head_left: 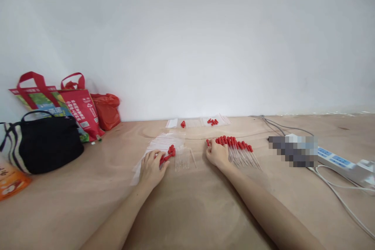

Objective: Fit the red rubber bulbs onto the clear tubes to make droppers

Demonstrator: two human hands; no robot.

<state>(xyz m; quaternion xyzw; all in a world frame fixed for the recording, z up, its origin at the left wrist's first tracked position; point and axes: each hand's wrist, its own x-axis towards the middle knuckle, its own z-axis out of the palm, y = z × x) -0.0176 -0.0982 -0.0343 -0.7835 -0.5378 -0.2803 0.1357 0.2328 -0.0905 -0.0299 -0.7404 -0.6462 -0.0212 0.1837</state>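
Fingers of left hand (pixel 150 170) half-curled, slightly parted, against loose red bulbs (pixel 171 150); grip unclear. Right hand (pixel 218 154): fingers closely bent, red tip (pixel 208 141) at fingertips, hold unclear; red-capped tubes (pixel 241 152) fan just beside. Bare tubes (pixel 182 158) lie between hands; clear bag (pixel 224 120) near far edge of worktop (pixel 193 211).

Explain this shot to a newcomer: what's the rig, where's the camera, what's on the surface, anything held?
There's no machine: these are a person's bare hands, seen by one camera worn on their head, looking forward and down. On the brown surface, the left hand is at some red caps, beside thin clear tubes. The right hand is at the left end of a row of red-capped tubes, a red cap showing at its fingertips; whether it's gripped is hard to tell. A black bag sits far left, a power strip far right.
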